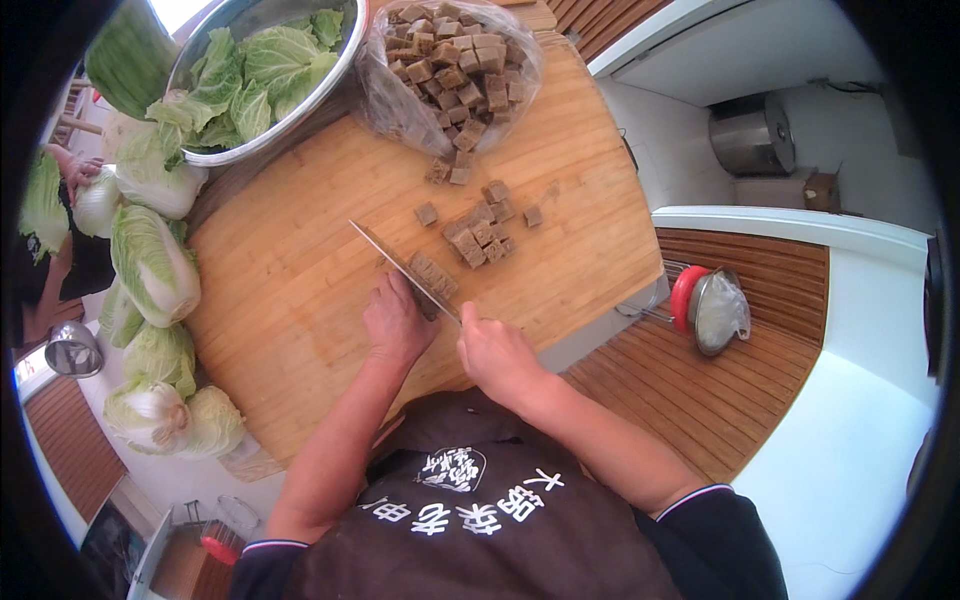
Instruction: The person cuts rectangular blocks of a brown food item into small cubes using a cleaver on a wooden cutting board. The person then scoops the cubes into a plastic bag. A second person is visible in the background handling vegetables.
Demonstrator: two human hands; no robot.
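My right hand (pixel 495 356) grips the handle of a kitchen knife (pixel 391 259), whose blade points away from me to the upper left. On the near-left side of the blade, my left hand (pixel 399 319) presses on a brown, spongy food block, mostly hidden by its fingers and the blade. Against the blade's other side lies a scored brown piece (pixel 435 274). Beyond it, a cluster of brown cubes (pixel 480 231) rests on the wooden cutting board (pixel 300 285). Farther off, a clear plastic bag (pixel 409 127) lies open, full of similar cubes, several spilling from its mouth.
A metal bowl (pixel 262 142) of cabbage leaves (pixel 277 64) stands at the far left. Whole napa cabbages (pixel 154 266) line the board's left edge. Another person's hand (pixel 81 174) touches a cabbage there. A red-rimmed stool (pixel 684 298) stands to the right, below the board.
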